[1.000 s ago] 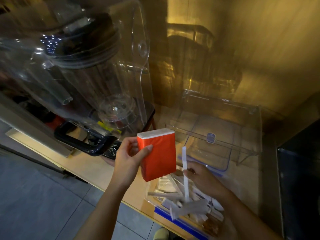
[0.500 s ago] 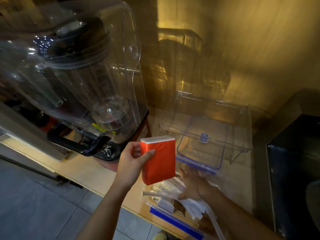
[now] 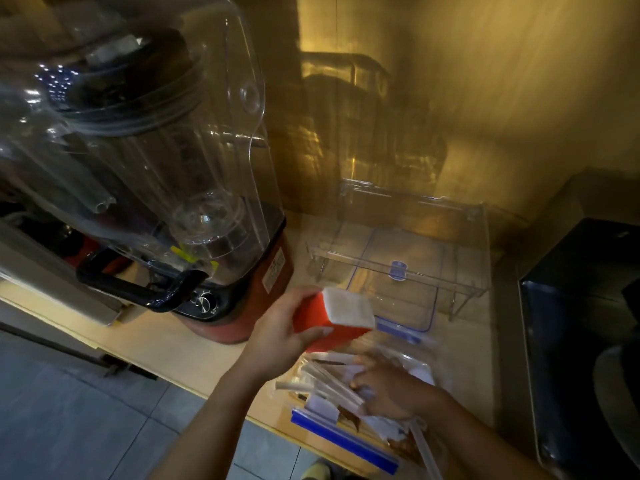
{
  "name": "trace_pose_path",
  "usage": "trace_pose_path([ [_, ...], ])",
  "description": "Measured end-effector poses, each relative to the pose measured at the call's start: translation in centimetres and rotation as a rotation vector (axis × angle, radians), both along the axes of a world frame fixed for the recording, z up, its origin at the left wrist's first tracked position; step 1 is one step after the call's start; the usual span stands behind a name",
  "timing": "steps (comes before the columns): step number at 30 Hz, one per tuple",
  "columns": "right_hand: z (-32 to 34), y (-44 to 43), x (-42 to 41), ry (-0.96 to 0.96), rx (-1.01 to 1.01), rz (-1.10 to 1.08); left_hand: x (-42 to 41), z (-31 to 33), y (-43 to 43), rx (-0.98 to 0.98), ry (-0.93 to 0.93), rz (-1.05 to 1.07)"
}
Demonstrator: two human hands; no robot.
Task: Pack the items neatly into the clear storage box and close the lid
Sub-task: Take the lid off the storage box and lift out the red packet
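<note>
While my left hand [image 3: 277, 336] closes its fingers [image 3: 320, 331] around the orange packet [image 3: 334, 318], with the thumb on the near face and the other fingers behind it, the packet is in the air near the middle of the frame, tilted so that its white end points up and to the right. It hangs just above the near edge of the clear storage box [image 3: 398, 271], not yet inside it. My right hand [image 3: 391, 389] is lower, at the bottom centre, with the fingers curled down into a heap of white paper sticks and wrappers [image 3: 322, 379]. It is blurred, so I cannot tell if it really holds one of them or only presses on them. These things lie in a clear bag with a blue strip [image 3: 343, 439] on the front edge of the desk [image 3: 166, 344].

The box stands behind the packet, right of centre, with its lid [image 3: 415, 216] raised at the back. Its bottom looks bare, as far as the clear plastic lets me see. At the left of the frame a large blender [image 3: 166, 168] under a clear cover stands on the same desk, near the box.

I judge that the packing is only beginning, and the step in hand is to place the orange packet. The next move asks me to bring it forward over the rim, turn it flat, and set it against one wall, so that room remains for the sticks. The lid comes last.
</note>
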State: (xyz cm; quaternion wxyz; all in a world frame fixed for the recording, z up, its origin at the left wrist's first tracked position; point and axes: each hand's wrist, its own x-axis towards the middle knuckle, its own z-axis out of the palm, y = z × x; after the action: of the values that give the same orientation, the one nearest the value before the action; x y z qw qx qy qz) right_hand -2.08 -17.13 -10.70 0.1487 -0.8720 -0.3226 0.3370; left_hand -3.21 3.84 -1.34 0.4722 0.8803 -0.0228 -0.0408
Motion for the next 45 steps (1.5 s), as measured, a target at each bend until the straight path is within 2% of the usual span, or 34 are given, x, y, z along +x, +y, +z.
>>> trace_pose_path([
  [2, -0.1, -0.3, -0.2, -0.038, -0.012, -0.125, 0.3, -0.7, -0.8, 0.113, -0.047, -0.058],
  [4, -0.3, -0.5, -0.3, -0.036, -0.004, -0.236, 0.5, -1.4, -1.6, 0.118, -0.051, -0.075],
  [7, -0.4, -0.6, 0.0, 0.013, -0.024, -0.299, 1.0, -2.6, -2.0, 0.243, -0.074, -0.138],
  [9, -0.4, -0.6, 0.3, 0.050, -0.063, -0.280, 1.2, -3.3, -2.3, 0.340, -0.105, -0.216],
  [17, 0.5, -0.8, -0.2, 0.167, -0.033, -0.053, 2.3, -5.8, -4.2, 0.472, -0.058, -0.393],
  [20, 0.9, -1.1, -0.4, 0.234, -0.023, -0.107, 2.3, -6.5, -5.1, 0.626, -0.039, -0.399],
  [23, 1.1, -1.6, -0.8, 0.178, 0.089, -0.343, 2.1, -7.1, -5.4, 0.693, -0.069, -0.451],
  [26, 0.9, -2.4, -0.5, 0.102, 0.283, -0.714, 2.2, -7.0, -4.9, 0.583, -0.091, -0.457],
  [28, 0.9, -2.5, -0.1, 0.203, 0.407, -0.854, 2.2, -6.8, -4.4, 0.487, -0.101, -0.454],
  [30, 0.7, -2.2, 0.0, 0.316, 0.541, -0.847, 2.1, -6.6, -4.0, 0.435, -0.111, -0.465],
  [32, 0.3, -1.6, -0.3, 0.443, 0.705, -0.926, 1.8, -6.5, -3.9, 0.438, -0.122, -0.456],
  [34, -0.2, -1.2, -0.4, 0.492, 0.783, -1.018, 1.1, -6.6, -3.9, 0.513, -0.150, -0.413],
  [37, -0.6, -0.8, -0.2, 0.519, 0.773, -1.074, 0.1, -7.0, -3.7, 0.666, -0.158, -0.321],
  [40, 0.0, -0.7, 0.0, 0.573, 0.703, -1.020, -0.5, -7.4, -3.4, 0.671, -0.149, -0.260],
  [45, 0.7, 0.1, 0.6, 0.525, 0.553, -1.057, -1.0, -8.6, -3.6, 0.727, -0.008, -0.326],
])
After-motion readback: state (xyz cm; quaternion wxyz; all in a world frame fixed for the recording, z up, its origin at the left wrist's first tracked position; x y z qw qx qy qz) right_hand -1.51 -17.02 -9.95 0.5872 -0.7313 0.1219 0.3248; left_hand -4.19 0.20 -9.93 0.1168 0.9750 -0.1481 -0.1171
